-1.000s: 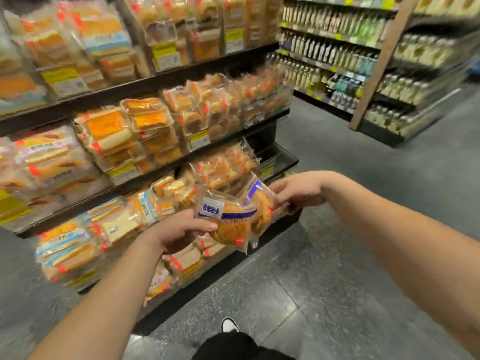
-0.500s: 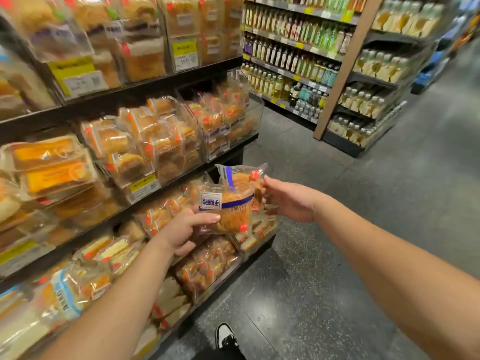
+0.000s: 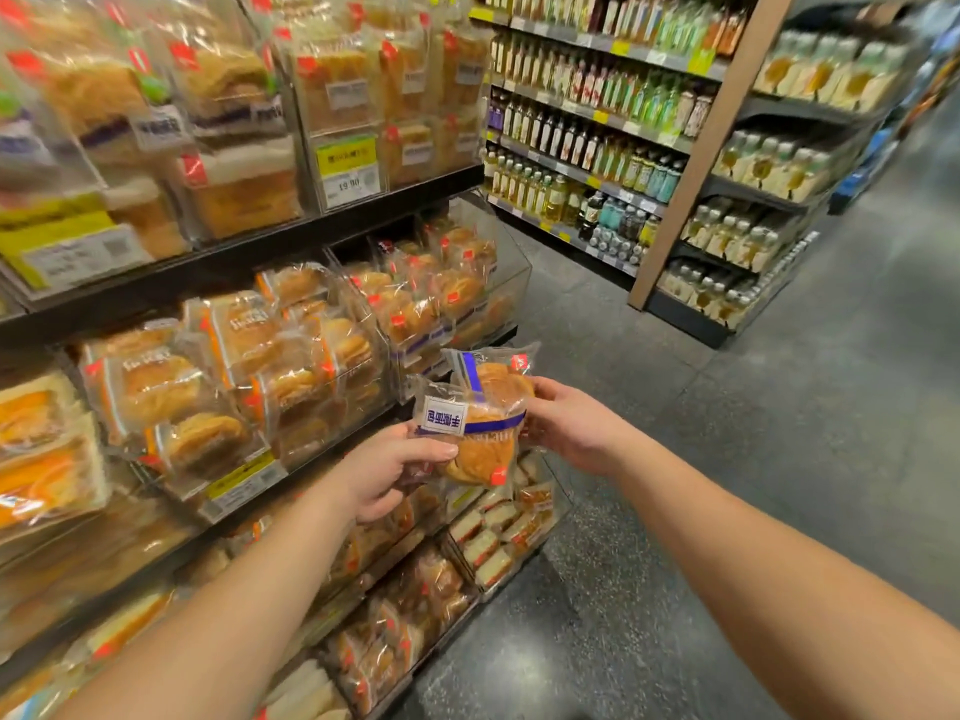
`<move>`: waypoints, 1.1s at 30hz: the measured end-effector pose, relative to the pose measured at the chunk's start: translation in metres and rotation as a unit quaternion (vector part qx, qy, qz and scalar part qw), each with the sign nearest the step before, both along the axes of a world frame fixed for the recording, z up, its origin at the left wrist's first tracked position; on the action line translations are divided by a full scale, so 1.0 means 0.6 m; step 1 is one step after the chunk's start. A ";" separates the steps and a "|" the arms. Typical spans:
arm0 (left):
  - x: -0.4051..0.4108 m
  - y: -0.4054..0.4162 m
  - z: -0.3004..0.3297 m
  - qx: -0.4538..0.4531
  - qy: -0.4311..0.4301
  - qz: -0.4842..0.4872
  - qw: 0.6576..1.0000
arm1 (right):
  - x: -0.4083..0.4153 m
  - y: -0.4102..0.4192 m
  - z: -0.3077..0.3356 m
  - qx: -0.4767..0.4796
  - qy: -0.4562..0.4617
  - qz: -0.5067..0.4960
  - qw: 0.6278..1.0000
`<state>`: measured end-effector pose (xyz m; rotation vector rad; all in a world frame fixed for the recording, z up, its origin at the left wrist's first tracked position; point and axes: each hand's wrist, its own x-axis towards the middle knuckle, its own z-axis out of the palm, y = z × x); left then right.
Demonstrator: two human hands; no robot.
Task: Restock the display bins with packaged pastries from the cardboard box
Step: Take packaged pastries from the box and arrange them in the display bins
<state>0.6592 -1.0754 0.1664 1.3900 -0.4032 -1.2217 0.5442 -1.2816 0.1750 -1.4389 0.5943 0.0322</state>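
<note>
Two packaged pastries are held up in front of the bakery shelving, at about the level of the middle shelf. The left hand point(image 3: 387, 467) grips the nearer pastry pack point(image 3: 470, 433), thumb curled over its front lower-left edge just below a white label with blue print; a blue band crosses the clear wrapper and a small red sticker sits at its bottom corner. The right hand point(image 3: 569, 426) holds the second pastry pack point(image 3: 493, 368) from the right side, fingers curled behind it; this pack stands just behind and slightly above the first, overlapping it, with a blue stripe along its upper left and a red sticker at its top right. To the left, the middle-shelf display bins point(image 3: 511, 262) of clear plastic hold many wrapped round pastries, and the far-right bin is filled lower than its neighbours. The top shelf bins point(image 3: 348, 168) carry bagged loaves behind yellow price tags. Below the hands, the lower bins point(image 3: 498, 550) hold sliced cakes and more wrapped goods. Far to the right across the dark speckled floor point(image 3: 779, 433) stand shelves of bottles point(image 3: 582, 163).
</note>
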 end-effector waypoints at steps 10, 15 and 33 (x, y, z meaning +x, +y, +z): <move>0.119 -0.100 0.052 0.146 -0.291 -0.066 0.943 | 0.155 -0.261 0.166 -0.472 0.129 0.154 0.858; 0.149 -0.191 0.081 0.220 -0.446 -0.086 0.863 | 0.284 -0.318 0.234 -0.627 0.169 0.301 0.699; 0.167 -0.353 0.051 0.381 -0.574 -0.078 0.721 | 0.464 -0.347 0.131 -0.705 -0.011 0.494 0.508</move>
